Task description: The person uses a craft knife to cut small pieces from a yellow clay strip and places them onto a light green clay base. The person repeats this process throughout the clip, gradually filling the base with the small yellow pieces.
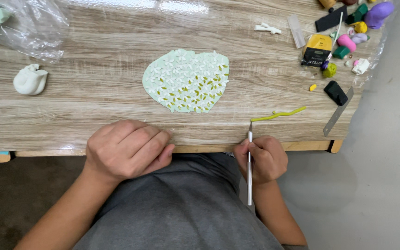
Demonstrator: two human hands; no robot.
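Observation:
A flat pale-green clay slab [186,81] dotted with small white flowers and olive leaves lies mid-table. My left hand [126,148] rests curled on the table's front edge, holding nothing. My right hand [261,159] grips a thin silver blade tool [249,169]. The tool's tip touches the left end of a thin yellow-green clay strand [278,114] lying near the front edge.
A white clay lump [30,79] sits at the left, with a clear plastic bag [33,25] behind it. Several coloured clay bits, a yellow-black box [316,48], a black block [335,91] and a metal ruler [338,112] crowd the right end of the wooden table [93,106].

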